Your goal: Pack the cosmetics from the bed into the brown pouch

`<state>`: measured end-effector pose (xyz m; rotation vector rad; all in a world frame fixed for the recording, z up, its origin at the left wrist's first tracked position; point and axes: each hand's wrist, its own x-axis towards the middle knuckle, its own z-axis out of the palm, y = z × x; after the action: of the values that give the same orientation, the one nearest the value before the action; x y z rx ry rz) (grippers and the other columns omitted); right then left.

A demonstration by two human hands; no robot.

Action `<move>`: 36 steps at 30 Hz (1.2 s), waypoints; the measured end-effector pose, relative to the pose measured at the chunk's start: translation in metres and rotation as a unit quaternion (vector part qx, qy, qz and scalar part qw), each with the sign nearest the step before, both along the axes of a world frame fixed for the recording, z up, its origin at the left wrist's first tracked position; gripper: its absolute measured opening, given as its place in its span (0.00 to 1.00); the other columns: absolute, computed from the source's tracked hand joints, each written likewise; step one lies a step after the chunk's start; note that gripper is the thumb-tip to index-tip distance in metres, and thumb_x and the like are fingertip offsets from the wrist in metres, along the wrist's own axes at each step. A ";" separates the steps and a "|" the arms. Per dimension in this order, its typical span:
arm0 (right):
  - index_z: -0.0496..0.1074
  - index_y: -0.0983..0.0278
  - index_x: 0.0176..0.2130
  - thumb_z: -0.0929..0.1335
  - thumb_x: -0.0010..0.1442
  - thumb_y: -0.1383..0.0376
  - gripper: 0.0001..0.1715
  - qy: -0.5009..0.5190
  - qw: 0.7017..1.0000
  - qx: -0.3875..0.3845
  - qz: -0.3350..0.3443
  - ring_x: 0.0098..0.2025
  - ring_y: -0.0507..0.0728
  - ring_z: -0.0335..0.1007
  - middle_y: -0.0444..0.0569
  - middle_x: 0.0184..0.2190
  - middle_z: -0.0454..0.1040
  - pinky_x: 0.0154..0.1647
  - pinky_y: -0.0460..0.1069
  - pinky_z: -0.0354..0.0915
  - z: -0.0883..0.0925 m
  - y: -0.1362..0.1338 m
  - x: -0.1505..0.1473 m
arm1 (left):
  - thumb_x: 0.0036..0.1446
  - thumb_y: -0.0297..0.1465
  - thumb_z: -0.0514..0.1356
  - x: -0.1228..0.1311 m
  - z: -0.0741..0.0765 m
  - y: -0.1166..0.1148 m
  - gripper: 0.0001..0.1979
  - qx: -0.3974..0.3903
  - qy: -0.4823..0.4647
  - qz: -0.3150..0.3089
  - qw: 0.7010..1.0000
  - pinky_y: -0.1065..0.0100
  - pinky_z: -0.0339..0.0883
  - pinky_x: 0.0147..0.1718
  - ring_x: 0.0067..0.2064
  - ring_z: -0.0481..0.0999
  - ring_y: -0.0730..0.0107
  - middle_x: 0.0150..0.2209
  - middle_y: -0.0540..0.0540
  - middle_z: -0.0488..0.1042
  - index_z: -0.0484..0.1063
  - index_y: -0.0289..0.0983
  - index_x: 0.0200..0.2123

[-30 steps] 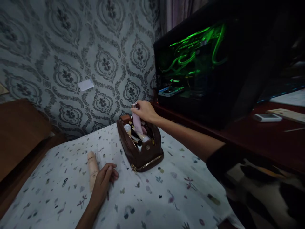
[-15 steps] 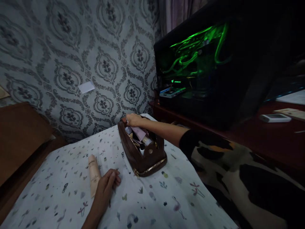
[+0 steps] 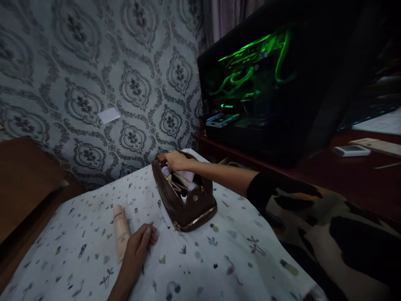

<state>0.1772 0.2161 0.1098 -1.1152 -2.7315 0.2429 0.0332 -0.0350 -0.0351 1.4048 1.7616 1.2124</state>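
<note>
An open brown toiletry bag (image 3: pixel 191 211) with gold zips stands on a white patterned cloth (image 3: pixel 225 246). My right hand (image 3: pixel 176 161) is at the bag's far end, its bent fingers reaching down inside the rim. What they grip there is hidden. Below that wrist the bag holds a pinkish tube (image 3: pixel 189 175), a small bottle with a black cap (image 3: pixel 184 195) and other slim items. My left hand (image 3: pixel 142 240) rests on the cloth, fingers loosely curled with nothing seen in them. Beside it, on the left, lies a beige squeeze tube (image 3: pixel 121 232).
A dark computer case (image 3: pixel 250 125) lit green inside stands on a red-brown desk (image 3: pixel 347 177) to the right. On that desk is a small white device (image 3: pixel 351 150). A brown board (image 3: pixel 28 179) is at the left, and patterned wallpaper (image 3: pixel 134 88) rises behind.
My right hand has shifted slightly nearer and lower over the bag, covering more of the pinkish tube. The view has turned a little. My left hand and the beige tube stay put.
</note>
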 end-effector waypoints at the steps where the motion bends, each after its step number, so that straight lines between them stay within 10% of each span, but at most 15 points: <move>1: 0.74 0.64 0.57 0.66 0.64 0.66 0.22 -0.009 1.000 0.008 -0.003 0.59 0.65 0.71 0.61 0.58 0.73 0.51 0.50 0.70 0.005 -0.002 0.004 | 0.60 0.60 0.53 0.000 0.000 0.000 0.31 -0.001 0.002 -0.001 1.000 0.66 0.66 0.33 0.33 0.73 0.63 0.29 0.44 0.75 0.73 0.36 0.31; 8: 0.78 0.68 0.51 0.74 0.55 0.66 0.23 -0.111 0.992 0.027 0.061 0.50 0.66 0.77 0.59 0.48 0.80 0.44 0.49 0.70 0.022 -0.010 0.031 | 0.62 0.58 0.51 0.002 0.003 0.000 0.30 0.000 0.035 -0.014 0.999 0.67 0.65 0.34 0.33 0.71 0.64 0.29 0.45 0.73 0.71 0.37 0.30; 36: 0.77 0.70 0.52 0.61 0.70 0.59 0.24 -0.040 0.995 0.090 0.003 0.54 0.66 0.76 0.68 0.52 0.77 0.51 0.53 0.69 -0.015 -0.010 0.025 | 0.66 0.53 0.50 -0.001 0.000 -0.001 0.26 -0.001 0.086 -0.029 0.996 0.68 0.62 0.34 0.32 0.68 0.66 0.28 0.48 0.69 0.70 0.38 0.31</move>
<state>0.2027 0.2063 0.0944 -1.0901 -2.7596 -0.0495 0.0327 -0.0360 -0.0353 1.5885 1.8213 1.0885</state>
